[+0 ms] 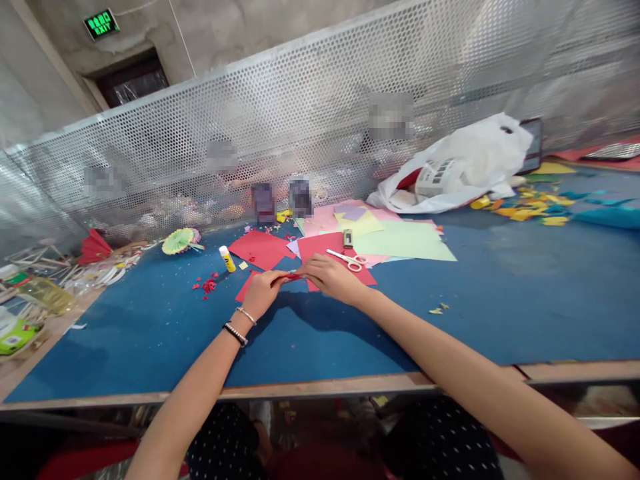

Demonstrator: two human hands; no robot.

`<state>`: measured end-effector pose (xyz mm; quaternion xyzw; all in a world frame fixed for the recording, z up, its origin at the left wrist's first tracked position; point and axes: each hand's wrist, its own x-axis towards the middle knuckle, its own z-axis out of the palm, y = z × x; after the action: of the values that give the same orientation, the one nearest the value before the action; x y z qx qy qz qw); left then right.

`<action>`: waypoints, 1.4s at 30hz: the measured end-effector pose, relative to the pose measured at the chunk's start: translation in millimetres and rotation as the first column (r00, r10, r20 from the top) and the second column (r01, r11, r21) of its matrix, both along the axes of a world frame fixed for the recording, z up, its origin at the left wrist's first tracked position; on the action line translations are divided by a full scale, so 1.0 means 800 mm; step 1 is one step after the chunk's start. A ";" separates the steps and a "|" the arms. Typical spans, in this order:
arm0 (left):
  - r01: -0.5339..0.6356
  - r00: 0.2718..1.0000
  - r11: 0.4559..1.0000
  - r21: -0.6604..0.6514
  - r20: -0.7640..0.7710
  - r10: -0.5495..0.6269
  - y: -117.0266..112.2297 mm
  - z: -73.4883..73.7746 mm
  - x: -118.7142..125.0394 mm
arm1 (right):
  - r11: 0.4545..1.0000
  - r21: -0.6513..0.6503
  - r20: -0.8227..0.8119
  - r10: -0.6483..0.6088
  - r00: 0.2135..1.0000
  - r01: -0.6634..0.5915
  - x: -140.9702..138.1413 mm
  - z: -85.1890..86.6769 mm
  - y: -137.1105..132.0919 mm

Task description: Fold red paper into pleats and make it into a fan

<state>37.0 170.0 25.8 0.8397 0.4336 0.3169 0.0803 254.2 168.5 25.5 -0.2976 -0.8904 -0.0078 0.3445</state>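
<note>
My left hand [264, 288] and my right hand [327, 275] meet over the blue table, fingers pinched on a narrow strip of folded red paper [291, 276] held between them. Much of the strip is hidden by my fingers. Red paper sheets [263, 249] lie just behind my hands. White-handled scissors [349, 260] rest on the red paper beyond my right hand, with a small dark-and-tan sharpener-like block [348, 238] behind them. To the left of my left hand stands a yellow glue stick [227, 259] with a white cap. Small red paper scraps [209, 285] are scattered near it.
Pale green paper [410, 240] and other coloured sheets spread behind my right hand. A white plastic bag [455, 167] sits against the perforated metal screen [300, 87]. A green-yellow paper fan [179, 242] lies at left. An oil bottle [47, 293] and sticks occupy the left edge.
</note>
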 end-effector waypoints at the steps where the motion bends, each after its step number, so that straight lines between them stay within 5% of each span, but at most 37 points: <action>1: 0.005 1.000 0.999 0.033 -0.002 -0.005 0.001 -0.001 -0.001 | 1.000 0.018 -0.007 0.002 1.000 -0.002 0.000 0.000 0.000; 12: 0.124 0.991 0.963 0.239 -0.083 -0.107 0.004 0.003 0.000 | 0.979 0.103 0.096 -0.187 0.978 0.177 -0.002 0.001 -0.002; 18: 0.134 0.965 0.984 0.115 -0.242 -0.103 0.009 -0.005 -0.006 | 0.990 -0.015 0.200 -0.136 0.970 0.142 -0.007 -0.005 0.000; 27: 0.112 0.978 0.991 -0.072 -0.166 -0.122 0.021 -0.015 -0.011 | 0.939 -0.309 0.138 -0.114 0.984 0.152 0.006 -0.017 0.016; 42: 0.123 0.984 0.992 -0.014 -0.129 -0.123 0.025 -0.022 -0.013 | 0.938 -0.267 0.134 -0.192 0.972 0.222 0.004 -0.019 0.018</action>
<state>26.4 190.0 7.9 0.8835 0.3862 0.2548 0.0738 257.7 182.6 10.3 -0.4347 -0.8630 0.0662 0.2486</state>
